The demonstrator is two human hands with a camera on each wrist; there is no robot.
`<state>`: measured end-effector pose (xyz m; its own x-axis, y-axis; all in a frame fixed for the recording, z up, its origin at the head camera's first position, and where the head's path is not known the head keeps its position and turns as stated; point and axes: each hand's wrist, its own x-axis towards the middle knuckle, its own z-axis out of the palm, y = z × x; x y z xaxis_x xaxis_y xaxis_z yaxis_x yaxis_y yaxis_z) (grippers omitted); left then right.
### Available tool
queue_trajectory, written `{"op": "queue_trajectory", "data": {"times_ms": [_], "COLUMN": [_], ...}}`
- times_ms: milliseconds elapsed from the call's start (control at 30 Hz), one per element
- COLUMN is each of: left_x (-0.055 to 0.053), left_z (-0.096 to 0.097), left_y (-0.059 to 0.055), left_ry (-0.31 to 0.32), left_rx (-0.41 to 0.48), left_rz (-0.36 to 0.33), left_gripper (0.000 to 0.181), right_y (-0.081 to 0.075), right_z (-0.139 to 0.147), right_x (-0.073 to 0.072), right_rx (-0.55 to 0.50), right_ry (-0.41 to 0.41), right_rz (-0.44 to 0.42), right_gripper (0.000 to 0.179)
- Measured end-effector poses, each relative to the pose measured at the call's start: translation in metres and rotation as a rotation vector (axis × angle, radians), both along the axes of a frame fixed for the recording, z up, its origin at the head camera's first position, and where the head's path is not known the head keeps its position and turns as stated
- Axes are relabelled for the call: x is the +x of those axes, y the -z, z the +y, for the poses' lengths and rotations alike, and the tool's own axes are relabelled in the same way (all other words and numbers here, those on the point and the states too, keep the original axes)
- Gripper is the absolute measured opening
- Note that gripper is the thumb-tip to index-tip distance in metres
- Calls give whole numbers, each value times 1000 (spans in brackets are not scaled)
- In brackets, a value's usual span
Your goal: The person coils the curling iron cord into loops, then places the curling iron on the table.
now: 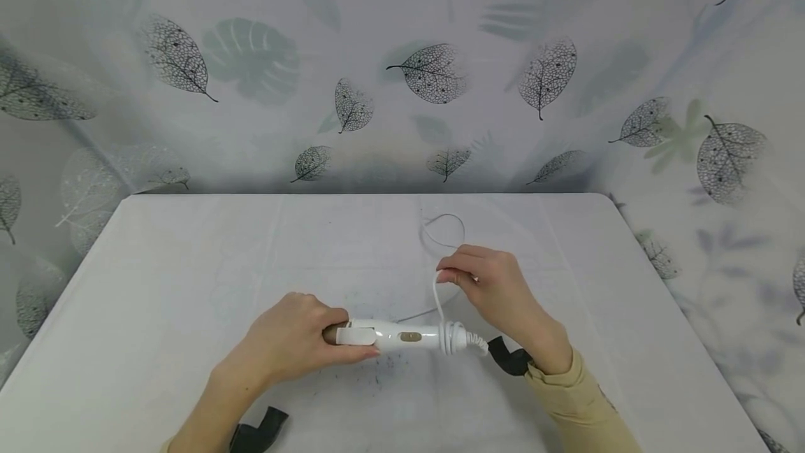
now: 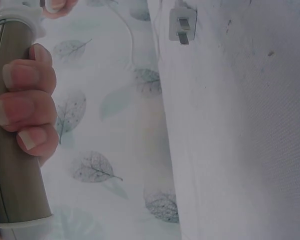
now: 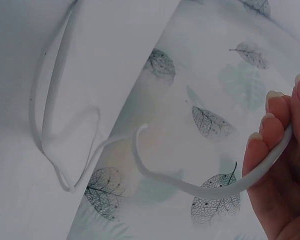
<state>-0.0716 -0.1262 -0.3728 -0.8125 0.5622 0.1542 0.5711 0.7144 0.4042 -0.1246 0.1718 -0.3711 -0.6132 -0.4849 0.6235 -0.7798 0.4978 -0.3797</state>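
A white curling iron with a brown barrel lies crosswise in the head view, its clip lever toward the left and a small brown button panel on its handle. My left hand grips it by the barrel end, fingers curled round the brown part. Between thumb and fingertips, my right hand pinches the white power cord. From there the cord runs down to the handle's right end, where a few turns are wound round it. In the left wrist view, the two-pin plug shows near the top.
A white-covered table spreads under both hands, with small dark specks below the iron. More cord lies looped beyond the right hand. A leaf-patterned curtain rises behind the table. Black straps sit by both wrists.
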Motion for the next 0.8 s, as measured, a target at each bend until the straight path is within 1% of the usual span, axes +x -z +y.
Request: {"op": "queue_trajectory", "data": {"times_ms": [200,400,533,667,800], "left_x": [0,0,1,1,2], "left_z": [-1,1,2,3,6], "left_y": [0,1,0,1,3], "left_ry": [-18,-20,-30,-19,-14], "left_rx": [-5,-47,-66,-85,-102], "left_rz": [4,-6,-19,13,25], "left_gripper": [51,53,54,55,56], "right_y": [1,1,3,4,3], "right_z": [-1,1,2,2,1], "right_x": [-1,0,0,0,2], "right_rx": [-13,29,36,27,35], "right_ry": [-11,-44,-31,-8,-34], "right_rz": [22,-29,-51,-37,-24], "right_gripper": [18,21,22,18,15]}}
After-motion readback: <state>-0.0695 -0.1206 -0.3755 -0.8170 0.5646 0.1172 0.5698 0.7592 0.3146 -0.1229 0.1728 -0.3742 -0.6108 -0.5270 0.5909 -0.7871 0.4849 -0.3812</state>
